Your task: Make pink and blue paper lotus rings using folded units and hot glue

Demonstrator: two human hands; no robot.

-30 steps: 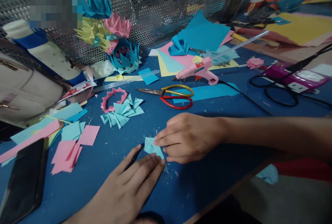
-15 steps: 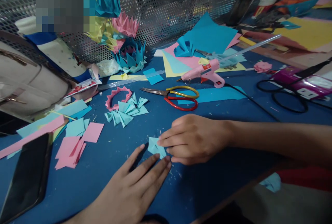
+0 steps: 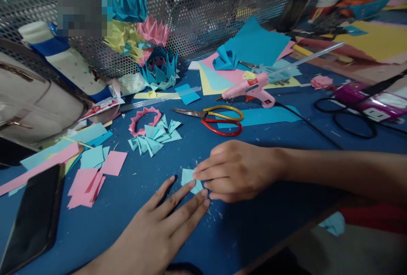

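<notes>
A small light-blue folded paper (image 3: 188, 176) lies on the blue table between my hands. My right hand (image 3: 238, 171) has its fingers closed together, with the tips gripping the paper's right side. From below, my left hand (image 3: 168, 215) lies flat with fingers spread, its fingertips on the lower edge of the same paper. Beyond them are several light-blue folded paper points (image 3: 152, 137), leaning against a pink paper ring (image 3: 144, 120). Scissors (image 3: 206, 116) with one yellow and one red handle rest above my right hand.
A pink glue gun (image 3: 251, 90) trails a black cord to the right. Pink paper squares (image 3: 87, 186) and a dark phone (image 3: 34, 211) lie left. Folded paper flowers (image 3: 159, 67) stand by the perforated metal panel (image 3: 190, 24), near a white-and-blue bottle (image 3: 73, 67).
My left hand's fingers have shifted slightly up and left over the paper. The right hand stays almost where it was.
</notes>
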